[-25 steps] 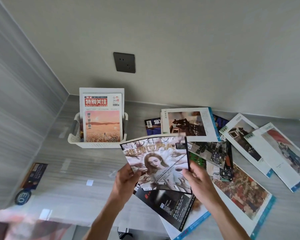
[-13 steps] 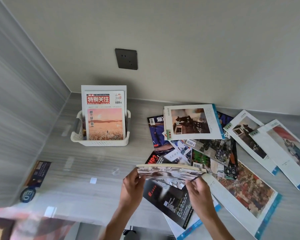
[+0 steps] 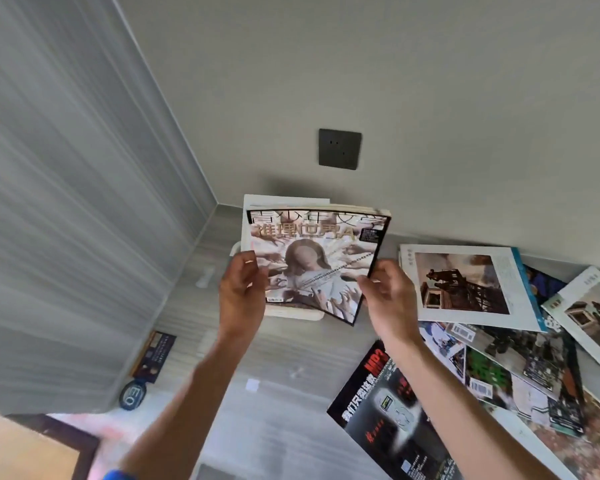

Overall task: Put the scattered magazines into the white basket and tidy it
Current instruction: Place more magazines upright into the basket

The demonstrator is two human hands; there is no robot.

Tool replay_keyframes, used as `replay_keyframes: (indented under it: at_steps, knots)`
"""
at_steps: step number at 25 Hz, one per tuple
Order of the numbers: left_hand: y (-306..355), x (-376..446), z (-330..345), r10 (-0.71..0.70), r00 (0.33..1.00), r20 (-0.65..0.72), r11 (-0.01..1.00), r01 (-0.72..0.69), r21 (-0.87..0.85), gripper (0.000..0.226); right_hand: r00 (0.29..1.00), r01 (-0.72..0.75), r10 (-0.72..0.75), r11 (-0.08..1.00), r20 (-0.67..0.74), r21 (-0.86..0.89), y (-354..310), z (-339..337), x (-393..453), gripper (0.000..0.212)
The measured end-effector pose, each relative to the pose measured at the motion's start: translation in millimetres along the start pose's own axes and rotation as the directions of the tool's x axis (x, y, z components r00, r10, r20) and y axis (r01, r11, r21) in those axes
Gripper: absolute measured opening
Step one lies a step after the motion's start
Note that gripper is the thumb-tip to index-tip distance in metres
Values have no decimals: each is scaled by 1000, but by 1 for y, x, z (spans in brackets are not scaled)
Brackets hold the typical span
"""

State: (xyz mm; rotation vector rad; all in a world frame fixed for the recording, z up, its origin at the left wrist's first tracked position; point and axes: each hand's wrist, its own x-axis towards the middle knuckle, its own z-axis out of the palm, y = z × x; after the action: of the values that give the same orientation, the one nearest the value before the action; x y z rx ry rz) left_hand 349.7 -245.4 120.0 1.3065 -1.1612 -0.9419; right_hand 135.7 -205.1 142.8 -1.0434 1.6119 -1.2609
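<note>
I hold a magazine with a woman's figure on its cover [image 3: 312, 261] upright in front of the white basket [image 3: 302, 315]. My left hand [image 3: 243, 292] grips its left edge and my right hand [image 3: 388, 292] grips its right edge. The basket is mostly hidden behind it; only the lower rim and a bit of the left handle show. Another magazine [image 3: 284, 199] stands in the basket, its top edge showing above the held one. Several scattered magazines lie on the table at the right, among them a black one marked MP3 [image 3: 388, 410] and a white-bordered one with a sepia picture [image 3: 465, 285].
A grey wall panel rises close on the left and a plain wall with a dark socket plate [image 3: 340, 148] stands behind the basket. A dark card [image 3: 155, 355] and a round badge [image 3: 132, 394] lie on the table at the left near the panel.
Both hands lifted the magazine from low over the table and carried it left and away, now upright in front of the basket. The view shifted, so the basket sits more central.
</note>
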Motion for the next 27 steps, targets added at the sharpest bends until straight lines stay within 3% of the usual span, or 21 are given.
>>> replay_keyframes:
  at_steps: [4, 8, 10, 12, 13, 15, 17, 18, 20, 23, 25, 27]
  knots:
    - [-23, 75, -23, 25, 998, -51, 1000, -25, 9, 35, 986, -118, 134, 981, -98, 154, -4, 74, 63, 27]
    - [-59, 104, -27, -119, 989, -87, 965, 136, 226, 28, 955, -277, 284, 957, -83, 90, 25, 111, 87, 20]
    - [-69, 105, -26, -308, 951, -36, 875, 298, 381, 22, 938, -345, 345, 938, 7, 1, 35, 113, 81, 31]
    - [-75, 92, -29, -401, 916, 20, 742, 312, 593, 25, 950, -311, 311, 950, 11, 17, 40, 105, 67, 38]
    - [-74, 81, -29, -378, 925, 50, 727, 263, 634, 29, 957, -286, 288, 956, -25, 72, 46, 96, 59, 38]
    - [-68, 46, -23, -218, 970, 110, 829, 125, 545, 35, 964, -242, 249, 967, -92, 78, 65, 65, 29, 37]
    - [-63, -4, -17, -97, 987, 128, 919, 39, 393, 36, 975, -220, 210, 962, -76, -162, 96, 25, -15, 31]
    - [-63, -32, -11, -108, 982, 154, 935, 48, 351, 34, 975, -224, 213, 911, -69, -347, 116, 1, -38, 28]
    - [-72, -86, 5, -228, 934, 276, 916, 110, 386, 28, 969, -209, 239, 692, -53, -691, 151, -49, -76, 34]
    - [-93, -147, 29, -492, 735, 466, 779, 132, 613, 33, 928, -222, 365, 371, -78, -901, 185, -102, -104, 64]
    - [-107, -177, 35, -558, 623, 548, 659, -68, 749, 38, 915, -226, 390, 277, -106, -934, 193, -117, -105, 81]
    - [-111, -196, 37, -565, 585, 581, 555, -252, 793, 42, 892, -251, 431, 223, -136, -942, 197, -124, -101, 88]
